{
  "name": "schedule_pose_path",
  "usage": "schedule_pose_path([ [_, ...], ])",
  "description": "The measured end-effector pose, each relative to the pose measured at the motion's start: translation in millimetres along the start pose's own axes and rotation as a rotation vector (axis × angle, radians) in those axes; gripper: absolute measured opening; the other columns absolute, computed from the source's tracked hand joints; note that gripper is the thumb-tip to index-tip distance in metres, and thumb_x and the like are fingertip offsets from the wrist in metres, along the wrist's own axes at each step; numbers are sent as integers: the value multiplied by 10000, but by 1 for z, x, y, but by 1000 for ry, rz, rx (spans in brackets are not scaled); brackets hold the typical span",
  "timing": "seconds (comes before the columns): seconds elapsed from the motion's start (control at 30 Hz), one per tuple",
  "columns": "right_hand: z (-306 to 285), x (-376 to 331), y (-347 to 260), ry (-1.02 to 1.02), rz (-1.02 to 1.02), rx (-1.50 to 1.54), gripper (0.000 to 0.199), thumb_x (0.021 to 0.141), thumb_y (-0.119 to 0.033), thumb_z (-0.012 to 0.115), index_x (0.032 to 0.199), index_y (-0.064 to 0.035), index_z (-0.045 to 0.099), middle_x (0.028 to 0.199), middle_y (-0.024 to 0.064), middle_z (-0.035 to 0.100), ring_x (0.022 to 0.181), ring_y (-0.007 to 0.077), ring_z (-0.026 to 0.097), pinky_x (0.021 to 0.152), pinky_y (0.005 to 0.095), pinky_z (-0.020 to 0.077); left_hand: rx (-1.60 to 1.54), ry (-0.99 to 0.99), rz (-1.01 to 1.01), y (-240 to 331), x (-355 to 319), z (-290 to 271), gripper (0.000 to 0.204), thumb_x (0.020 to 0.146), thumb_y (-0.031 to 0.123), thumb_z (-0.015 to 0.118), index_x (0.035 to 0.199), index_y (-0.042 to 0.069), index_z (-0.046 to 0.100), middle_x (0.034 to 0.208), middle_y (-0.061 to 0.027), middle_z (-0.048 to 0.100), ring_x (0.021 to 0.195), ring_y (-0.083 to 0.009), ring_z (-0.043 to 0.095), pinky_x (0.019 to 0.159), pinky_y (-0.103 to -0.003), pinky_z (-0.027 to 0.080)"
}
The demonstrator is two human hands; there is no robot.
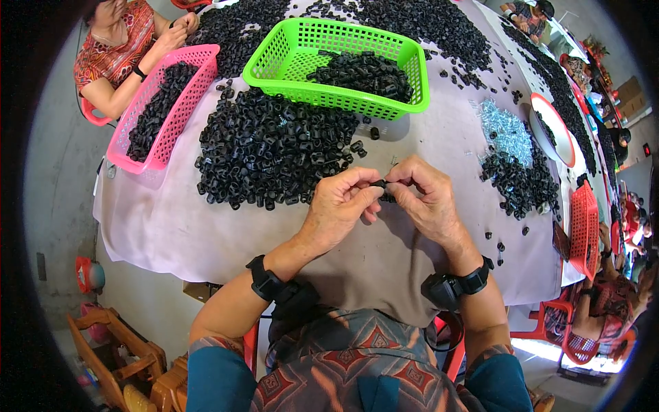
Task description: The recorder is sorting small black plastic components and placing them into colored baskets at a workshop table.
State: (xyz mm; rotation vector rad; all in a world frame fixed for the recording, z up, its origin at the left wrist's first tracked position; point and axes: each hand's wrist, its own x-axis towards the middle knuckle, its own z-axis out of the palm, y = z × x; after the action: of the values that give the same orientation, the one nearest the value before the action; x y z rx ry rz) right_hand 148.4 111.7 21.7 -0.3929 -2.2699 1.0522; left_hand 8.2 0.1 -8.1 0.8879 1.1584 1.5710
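In front of my chest, above the cloth, both hands meet at their fingertips. My left hand (345, 199) pinches a small black plastic part (379, 184) between thumb and forefinger. My right hand (427, 196) is closed in a pinch at the part's other end; anything smaller between those fingertips is too small to make out. To the left of my hands spreads a heap of hollow, barrel-shaped black plastic parts (268, 151). On the right lies a pile of small, shiny pale-blue pieces (504, 130), with another heap of black parts (522, 182) touching it.
A green basket (329, 103) partly filled with black pieces stands beyond the heap. A pink basket (175, 141) is at left, near a seated person (123, 55). At right are a white bowl with an orange rim (568, 147), a red basket (583, 230) and other people.
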Motion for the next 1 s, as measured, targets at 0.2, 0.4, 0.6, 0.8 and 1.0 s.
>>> schedule_pose_path([
  [0.2,-1,0,-2,-20,-13,25,93,783,20,609,858,-10,564,762,71,565,663,170,578,570,273,458,32,-13,-1,-2,0,-1,207,897,41,559,1083,-49,567,772,-71,615,645,-110,609,579,-238,531],
  [0.4,7,-6,8,46,204,269,78,823,0,622,893,-8,590,758,25,598,671,73,551,589,225,462,19,-24,-20,1,0,-1,205,908,67,552,1081,-41,566,770,-72,614,639,-112,605,576,-246,529],
  [0.6,6,-6,13,-34,252,417,57,863,-39,617,899,-2,594,770,-19,592,692,33,530,610,196,459,-52,-55,-64,1,0,-2,206,915,86,547,1080,-35,563,786,-64,605,647,-108,590,588,-250,527],
  [0.8,5,-3,4,-35,290,384,50,866,-47,615,880,-2,598,749,-21,590,690,34,528,610,204,463,-74,-59,-84,2,0,-1,199,915,86,547,1076,-31,564,791,-59,602,654,-105,588,595,-248,525],
  [1.0,3,-4,-1,-38,188,70,76,863,-65,593,907,-4,593,735,46,615,650,106,580,610,255,483,-77,-68,-90,-1,0,-2,191,916,81,543,1071,-29,564,809,-54,602,663,-97,588,592,-247,524],
])
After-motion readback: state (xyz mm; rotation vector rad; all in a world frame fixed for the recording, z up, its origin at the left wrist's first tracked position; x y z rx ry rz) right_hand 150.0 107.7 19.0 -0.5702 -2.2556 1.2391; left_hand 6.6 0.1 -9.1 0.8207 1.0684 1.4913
